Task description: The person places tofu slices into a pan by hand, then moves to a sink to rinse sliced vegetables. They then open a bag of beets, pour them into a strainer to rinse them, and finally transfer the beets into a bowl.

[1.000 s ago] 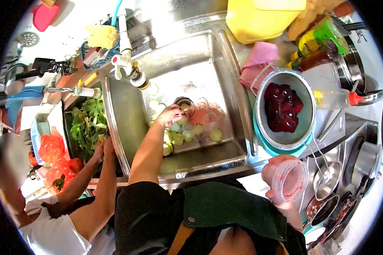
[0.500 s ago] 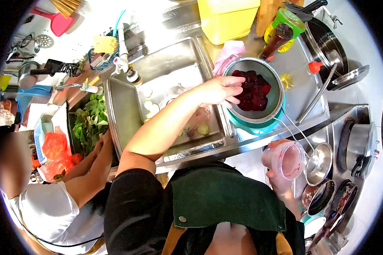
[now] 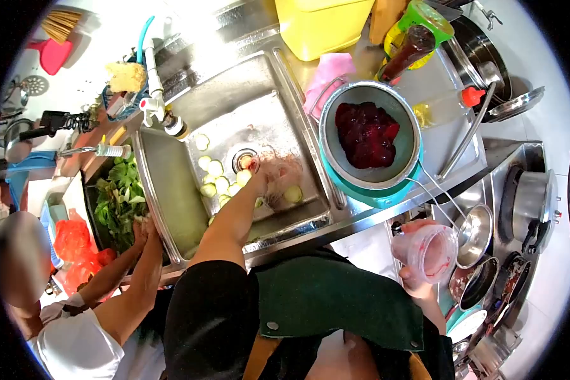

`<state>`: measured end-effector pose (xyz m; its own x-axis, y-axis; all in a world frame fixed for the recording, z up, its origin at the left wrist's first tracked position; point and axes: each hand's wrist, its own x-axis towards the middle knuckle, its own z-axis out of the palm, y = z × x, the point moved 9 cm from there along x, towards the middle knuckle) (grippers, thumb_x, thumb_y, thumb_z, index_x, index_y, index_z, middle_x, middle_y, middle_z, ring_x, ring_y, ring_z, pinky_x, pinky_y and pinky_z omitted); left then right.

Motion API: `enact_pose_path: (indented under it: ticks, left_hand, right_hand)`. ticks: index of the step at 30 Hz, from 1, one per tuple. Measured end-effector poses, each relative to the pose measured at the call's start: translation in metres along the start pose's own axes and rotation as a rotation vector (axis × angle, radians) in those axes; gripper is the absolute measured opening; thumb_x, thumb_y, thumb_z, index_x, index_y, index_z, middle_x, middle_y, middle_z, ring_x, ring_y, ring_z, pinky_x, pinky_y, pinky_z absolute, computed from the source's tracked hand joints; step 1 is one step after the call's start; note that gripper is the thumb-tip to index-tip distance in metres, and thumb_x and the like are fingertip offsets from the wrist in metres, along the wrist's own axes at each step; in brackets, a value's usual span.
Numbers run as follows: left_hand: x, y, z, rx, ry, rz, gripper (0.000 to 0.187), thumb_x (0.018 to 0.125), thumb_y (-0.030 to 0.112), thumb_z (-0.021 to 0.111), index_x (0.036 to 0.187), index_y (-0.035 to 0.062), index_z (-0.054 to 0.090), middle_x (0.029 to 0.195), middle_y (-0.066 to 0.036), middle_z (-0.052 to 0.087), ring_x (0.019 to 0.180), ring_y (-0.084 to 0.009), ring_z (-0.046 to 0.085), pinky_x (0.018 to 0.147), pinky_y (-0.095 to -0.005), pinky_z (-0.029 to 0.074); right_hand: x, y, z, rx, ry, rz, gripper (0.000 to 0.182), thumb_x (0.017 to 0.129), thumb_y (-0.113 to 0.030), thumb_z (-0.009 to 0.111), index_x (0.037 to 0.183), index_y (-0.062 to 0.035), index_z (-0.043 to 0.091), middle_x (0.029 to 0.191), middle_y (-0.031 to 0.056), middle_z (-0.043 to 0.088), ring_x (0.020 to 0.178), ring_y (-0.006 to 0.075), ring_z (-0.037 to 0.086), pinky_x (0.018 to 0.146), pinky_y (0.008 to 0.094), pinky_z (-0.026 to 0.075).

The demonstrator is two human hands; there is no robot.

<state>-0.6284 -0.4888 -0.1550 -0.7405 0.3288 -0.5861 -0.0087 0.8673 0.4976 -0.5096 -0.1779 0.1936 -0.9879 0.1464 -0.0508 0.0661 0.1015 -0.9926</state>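
Note:
My left hand [image 3: 258, 182] reaches down into the steel sink [image 3: 164, 183], beside the drain and a crumpled clear plastic bag [image 3: 285, 176]; its fingers are blurred and partly hidden. Pale green vegetable slices [image 3: 215, 168] lie around it on the sink floor. Low on the right, my right hand [image 3: 418, 282] is wrapped round a clear plastic tub [image 3: 434, 250] with red smears inside. Between the hands, a metal strainer [image 3: 326, 149] rests over a teal bowl [image 3: 377, 197]. Dark red, glossy lumps [image 3: 368, 135] fill the strainer's middle.
Behind the sink stand a tap [image 3: 155, 95] and a yellow bin [image 3: 320, 28]. Bottles [image 3: 411, 50] and a pink cloth [image 3: 329, 76] are near the strainer. Pots [image 3: 529, 202] line the right side. At left, another person's hands [image 3: 144, 234] touch leafy greens [image 3: 117, 193].
My left hand has moved from the strainer's rim leftward and down into the sink. My right hand still holds the tub in nearly the same place. The view has shifted slightly.

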Motion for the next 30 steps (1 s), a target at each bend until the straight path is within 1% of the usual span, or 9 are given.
enact_pose_path:
  ticks: [2,4,7,8,11,15,18,23,30]
  left_hand:
    - [0.008,-0.028,0.027,0.110,-0.076,-0.023,0.029,0.071,0.002,0.050,0.099,0.0021,0.059,0.093,-0.020,0.059,0.086,-0.0315,0.057,0.076,-0.0381,0.044]
    - [0.029,-0.079,0.098,0.599,-0.402,0.166,0.025,0.070,0.010,0.055,0.092,-0.0013,0.061,0.089,-0.021,0.060,0.081,-0.0317,0.058,0.072,-0.0402,0.045]
    - [-0.010,-0.052,0.081,0.432,-0.616,0.009,0.026,0.071,0.018,0.055,0.085,-0.0029,0.062,0.084,-0.021,0.060,0.077,-0.0323,0.059,0.070,-0.0402,0.046]
    - [-0.029,-0.041,0.059,0.094,-0.532,-0.217,0.031,0.072,0.024,0.052,0.084,-0.0024,0.063,0.081,-0.020,0.061,0.073,-0.0325,0.059,0.067,-0.0393,0.046]
    - [-0.019,-0.042,0.067,0.363,-0.508,-0.160,0.030,0.071,0.025,0.054,0.084,-0.0002,0.064,0.088,-0.018,0.061,0.086,-0.0274,0.059,0.074,-0.0381,0.044]
    - [-0.024,-0.033,0.051,0.245,-0.320,-0.161,0.028,0.074,0.021,0.049,0.086,0.0015,0.064,0.092,-0.019,0.060,0.088,-0.0311,0.058,0.076,-0.0388,0.044]
    - [-0.031,-0.004,0.032,0.509,-0.156,0.116,0.029,0.076,0.020,0.046,0.093,0.0021,0.061,0.095,-0.021,0.059,0.089,-0.0334,0.056,0.076,-0.0389,0.043]
    - [-0.025,-0.036,0.049,-0.049,-0.151,-0.014,0.039,0.079,0.036,0.048,0.100,0.0041,0.055,0.101,-0.020,0.056,0.087,-0.0346,0.055,0.071,-0.0436,0.043]
    - [-0.029,-0.065,0.064,-0.306,-0.137,-0.228,0.041,0.084,0.030,0.042,0.116,0.0055,0.045,0.110,-0.022,0.051,0.097,-0.0367,0.051,0.082,-0.0406,0.040]
  right_hand:
    - [0.001,0.001,0.005,-0.010,0.007,0.003,0.076,0.054,-0.040,0.080,0.109,-0.0023,0.043,0.101,0.0077,0.051,0.091,0.0158,0.049,0.079,0.0288,0.038]
    - [0.000,0.005,0.011,0.011,0.014,0.043,0.077,0.053,-0.041,0.080,0.108,-0.0023,0.044,0.101,0.0081,0.051,0.091,0.0164,0.050,0.079,0.0291,0.038]
    - [0.005,0.005,0.020,0.002,0.047,0.057,0.079,0.051,-0.045,0.079,0.108,-0.0023,0.044,0.101,0.0088,0.051,0.091,0.0178,0.050,0.079,0.0301,0.038]
    - [0.005,0.004,0.022,0.011,0.060,0.046,0.079,0.051,-0.046,0.079,0.107,-0.0023,0.045,0.101,0.0087,0.051,0.091,0.0179,0.050,0.079,0.0301,0.038]
    - [0.009,0.003,0.027,0.006,0.055,0.010,0.079,0.050,-0.046,0.080,0.106,-0.0022,0.046,0.101,0.0088,0.051,0.092,0.0182,0.050,0.079,0.0301,0.038]
    - [0.011,0.001,0.035,-0.023,0.037,0.003,0.077,0.050,-0.046,0.080,0.104,-0.0020,0.047,0.099,0.0091,0.052,0.091,0.0184,0.051,0.079,0.0299,0.039]
    - [0.009,0.002,0.038,0.028,0.081,-0.021,0.076,0.050,-0.046,0.080,0.104,-0.0021,0.048,0.098,0.0092,0.053,0.090,0.0185,0.051,0.079,0.0301,0.039]
    - [0.007,0.003,0.039,0.010,0.069,0.009,0.076,0.050,-0.046,0.080,0.104,-0.0021,0.048,0.098,0.0093,0.052,0.089,0.0185,0.052,0.079,0.0304,0.040]
    - [0.003,0.006,0.040,0.007,0.075,-0.010,0.078,0.049,-0.045,0.081,0.104,-0.0016,0.048,0.098,0.0088,0.053,0.088,0.0174,0.052,0.077,0.0287,0.040]
